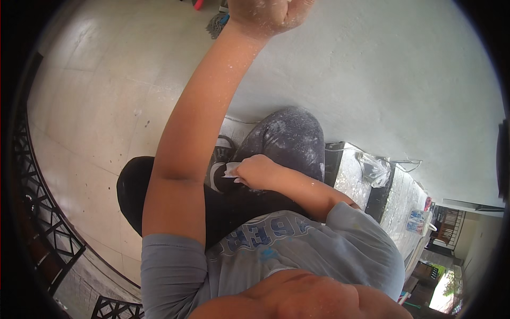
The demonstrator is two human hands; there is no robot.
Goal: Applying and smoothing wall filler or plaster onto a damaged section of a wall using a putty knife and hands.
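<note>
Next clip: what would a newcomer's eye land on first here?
The left hand, dusted white, is raised in a fist against the pale wall at the top. Mid-frame, the right hand holds a small white piece above dust-speckled trousers. A clear plastic bag lies right.

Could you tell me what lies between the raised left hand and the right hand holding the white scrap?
In the head view, between the left hand and right hand with its white scrap, lie bare grey wall and the dusty knee.

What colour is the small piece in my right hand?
White: the small piece pinched in the right hand shows best in the head view.
</note>
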